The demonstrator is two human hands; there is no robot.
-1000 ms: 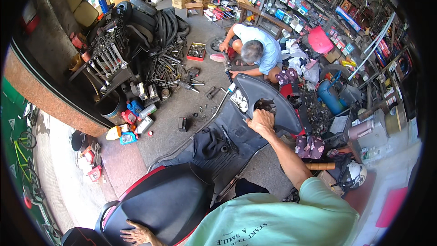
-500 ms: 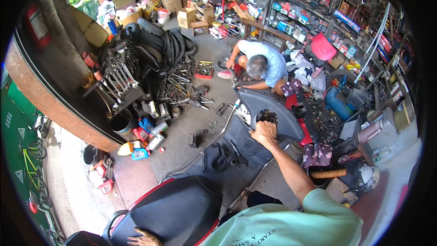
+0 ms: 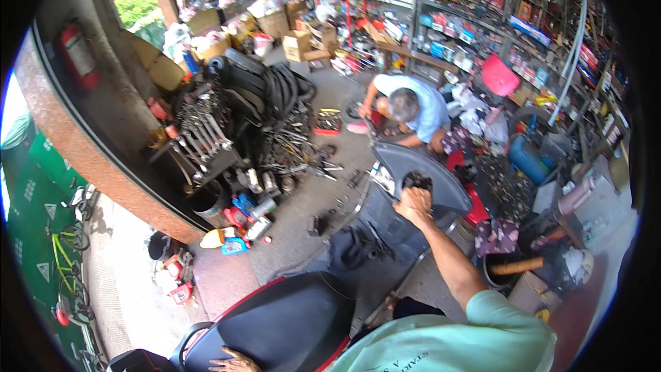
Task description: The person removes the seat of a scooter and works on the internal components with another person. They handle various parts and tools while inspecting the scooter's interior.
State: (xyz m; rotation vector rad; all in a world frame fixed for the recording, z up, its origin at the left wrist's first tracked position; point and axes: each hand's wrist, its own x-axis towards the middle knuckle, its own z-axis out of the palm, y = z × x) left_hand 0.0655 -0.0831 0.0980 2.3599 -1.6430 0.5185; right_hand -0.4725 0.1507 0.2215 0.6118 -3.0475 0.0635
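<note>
My right hand grips the edge of the dark front panel of a scooter, beside the opening in it. My left hand rests with fingers spread on the black seat, low in the view. A dark grey footboard with a black item on it lies between seat and panel. Beyond the panel, a person in a light blue shirt crouches beside a small wheel, hands low at the front of the scooter.
Wrenches and tools crowd the left, near tyres, oil bottles and a fire extinguisher. Cardboard boxes and crammed shelves line the back. A blue tank and a helmet stand right; bicycles are outside left.
The whole scene has shifted rightward and somewhat downward in the view, bringing more of the left doorway and extinguisher in. Both my hands keep their places on the scooter.
</note>
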